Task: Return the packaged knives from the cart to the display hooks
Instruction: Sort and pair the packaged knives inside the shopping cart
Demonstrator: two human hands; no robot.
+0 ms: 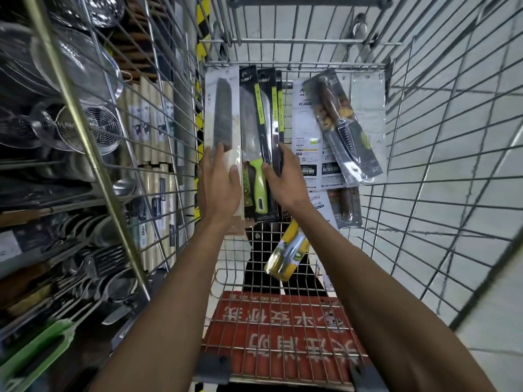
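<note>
Several packaged knives lie in the wire cart (pixel 410 171). At the left is a pale-carded cleaver pack (pixel 222 114), and my left hand (pixel 218 188) rests on its lower end, fingers fairly straight. Beside it lies a black pack with a green-handled knife (pixel 256 154), stacked with more black packs. My right hand (pixel 283 179) holds the right edge of that stack, thumb on the green-handled pack. To the right, a serrated knife with a brown handle (pixel 343 125) lies tilted over white card backs. A yellow pack (pixel 287 253) sits lower in the cart.
Left of the cart stands a wire display rack (pixel 85 131) with strainers, colanders, rolls of wrap and hanging cutlery. The cart's red child-seat flap (pixel 283 329) is nearest me. A yellow-black striped post (pixel 202 26) rises behind the cart's left corner.
</note>
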